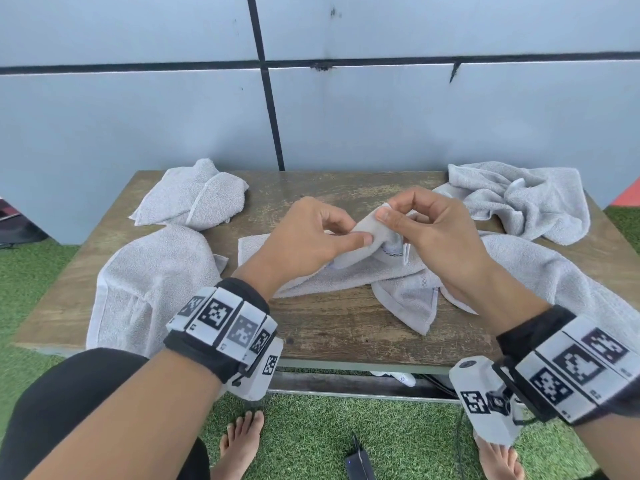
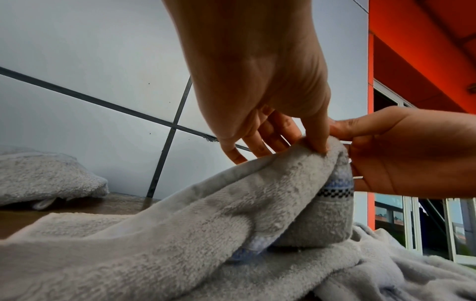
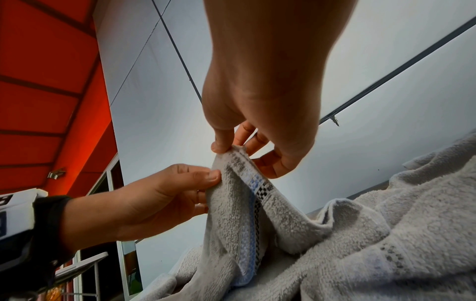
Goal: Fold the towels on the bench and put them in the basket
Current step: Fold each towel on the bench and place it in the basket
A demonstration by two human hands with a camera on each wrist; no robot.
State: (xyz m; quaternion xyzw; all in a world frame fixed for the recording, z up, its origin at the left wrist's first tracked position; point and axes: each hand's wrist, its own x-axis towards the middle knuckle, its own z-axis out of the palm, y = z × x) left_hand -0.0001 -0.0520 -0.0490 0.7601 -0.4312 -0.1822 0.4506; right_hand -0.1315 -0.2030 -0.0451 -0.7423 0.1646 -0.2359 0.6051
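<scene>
Several grey towels lie on the wooden bench [image 1: 346, 330]. Over the bench's middle, my left hand [image 1: 358, 235] and right hand [image 1: 389, 213] both pinch a raised corner of the middle towel [image 1: 346, 277]. The left wrist view shows my left hand [image 2: 291, 148] with its thumb on top of the fold of the towel [image 2: 206, 224]. In the right wrist view, my right hand [image 3: 242, 154] pinches the tip of the towel [image 3: 231, 213] beside a blue checked border stripe. No basket is in view.
A loosely folded towel [image 1: 194, 197] sits back left, and another [image 1: 152, 282] hangs over the front left edge. A crumpled towel [image 1: 519, 199] lies back right, one more [image 1: 561, 275] at the right. A grey panel wall stands behind. Grass, my bare feet and a black device [image 1: 360, 462] are below.
</scene>
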